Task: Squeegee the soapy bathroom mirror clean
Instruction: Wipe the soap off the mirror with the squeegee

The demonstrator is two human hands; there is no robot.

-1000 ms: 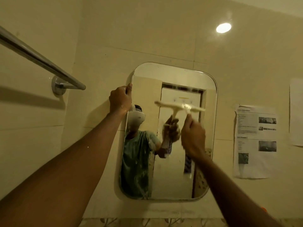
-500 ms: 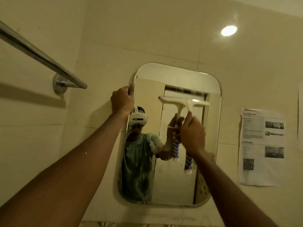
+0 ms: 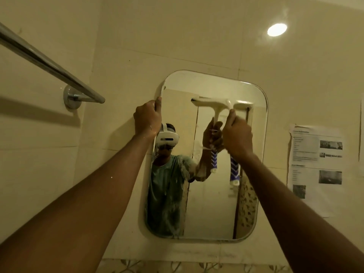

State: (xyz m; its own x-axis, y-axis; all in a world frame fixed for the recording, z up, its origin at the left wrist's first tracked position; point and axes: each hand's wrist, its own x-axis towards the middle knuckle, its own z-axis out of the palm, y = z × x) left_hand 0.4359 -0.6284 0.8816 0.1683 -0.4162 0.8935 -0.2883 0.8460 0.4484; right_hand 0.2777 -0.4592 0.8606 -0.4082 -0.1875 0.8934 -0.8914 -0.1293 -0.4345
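Note:
A rounded rectangular mirror (image 3: 208,85) hangs on the cream tiled wall. Soapy streaks remain on its lower left part (image 3: 178,217). My left hand (image 3: 147,119) grips the mirror's left edge near the top. My right hand (image 3: 237,137) is closed around the handle of a squeegee (image 3: 234,171), white with a blue-patterned grip. Its white blade head lies flat against the glass, high on the mirror's right half, and merges with its own reflection. The glass reflects a person in a green shirt wearing a white headset.
A metal towel rail (image 3: 49,64) juts from the left wall at head height, close to my left arm. Printed paper sheets (image 3: 315,170) are stuck to the wall right of the mirror. A patterned tile band (image 3: 177,266) runs below it.
My right hand has slid the squeegee upward, from the mirror's middle to near its top. My left hand has stayed on the mirror's edge.

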